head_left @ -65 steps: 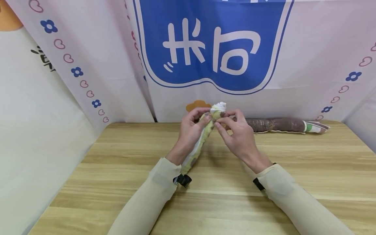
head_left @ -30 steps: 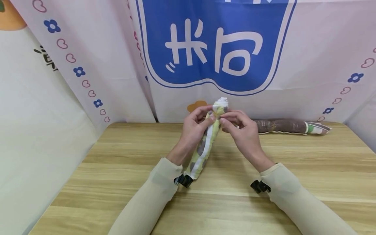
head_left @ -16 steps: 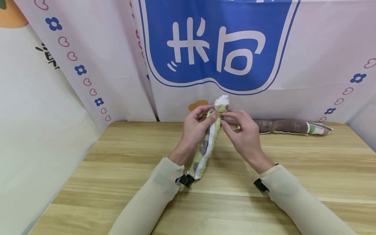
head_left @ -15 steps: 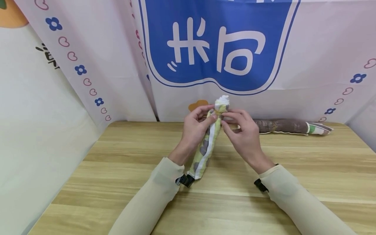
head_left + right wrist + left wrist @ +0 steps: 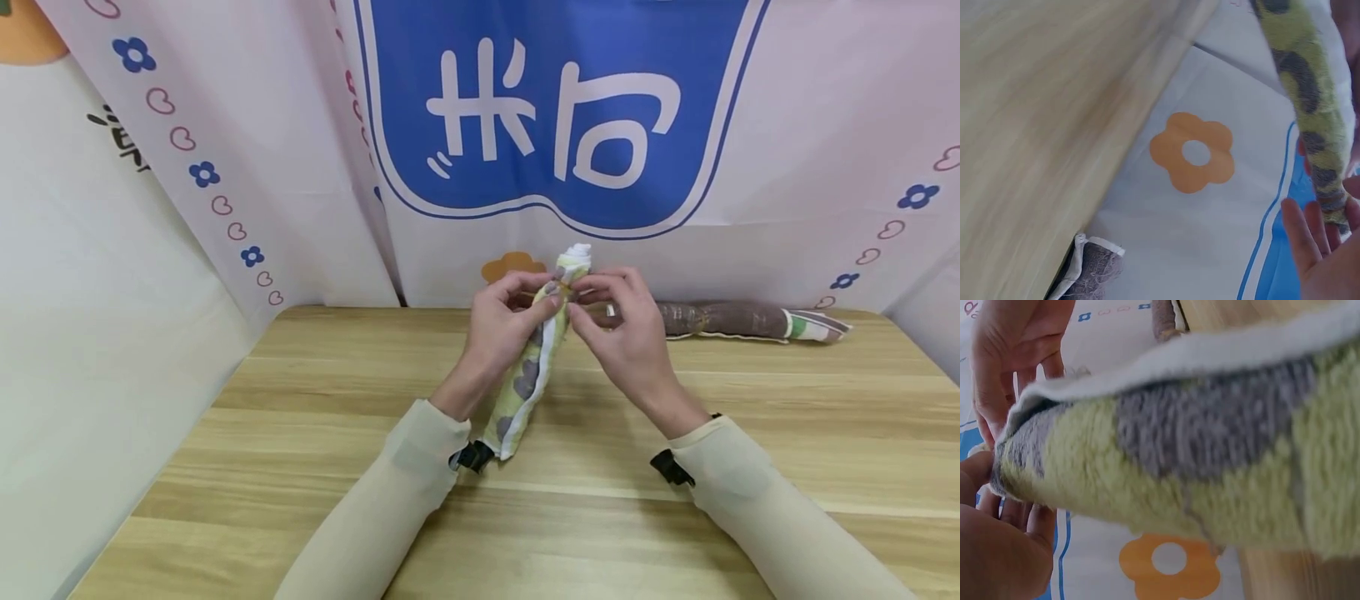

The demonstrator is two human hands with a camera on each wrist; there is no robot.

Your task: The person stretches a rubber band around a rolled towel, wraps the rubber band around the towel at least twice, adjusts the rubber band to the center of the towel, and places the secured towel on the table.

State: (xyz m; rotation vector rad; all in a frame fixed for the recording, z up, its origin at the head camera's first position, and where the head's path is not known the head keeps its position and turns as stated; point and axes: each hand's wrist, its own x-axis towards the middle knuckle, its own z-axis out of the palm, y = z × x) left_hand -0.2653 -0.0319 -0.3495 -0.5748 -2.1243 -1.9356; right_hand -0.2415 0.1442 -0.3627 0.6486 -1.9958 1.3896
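Currently | rolled terry towel [image 5: 527,379] over desk [image 5: 337,379], long axis 1-to-7 o'clock | left grip [image 5: 497,323] pinching it beside yellow band [image 5: 564,285], nearer the 7 o'clock body | right grip [image 5: 630,337] at band's 4 o'clock, pinch unclear

And here we are in what looks like a small recording booth! Wood-grain table [image 5: 285,433] across the lower frame, printed cloth backdrop [image 5: 825,125] hanging right behind it, big blue emblem [image 5: 547,192] at top centre, a pale sheet [image 5: 82,292] closing off the left, and wrist-worn black cameras [image 5: 474,456] lower middle!
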